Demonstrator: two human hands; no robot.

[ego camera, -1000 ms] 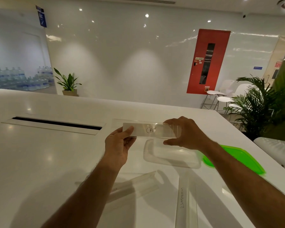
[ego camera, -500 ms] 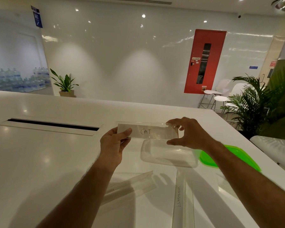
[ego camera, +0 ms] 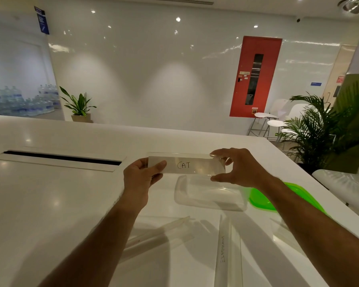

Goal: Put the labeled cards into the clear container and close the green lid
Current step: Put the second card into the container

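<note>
Closest to me at 6 o'clock there's another labeled card (ego camera: 223,248) lying on the white table (ego camera: 50,204), pointing away from me. Further out, the clear container (ego camera: 210,196) sits open, green lid (ego camera: 263,198) just beside it at 3 o'clock. Above its far edge I've got the CAT card (ego camera: 186,165) pinched at both ends, left hand (ego camera: 140,176) and right hand (ego camera: 239,166), long axis running 9 to 3. So the container's basically straight down and a bit toward me.

I hold the CAT card (ego camera: 186,165) level between my left hand (ego camera: 140,177) and right hand (ego camera: 239,167), mid-frame. The clear container (ego camera: 210,196) sits open just below it, the green lid (ego camera: 263,198) at its right
</note>
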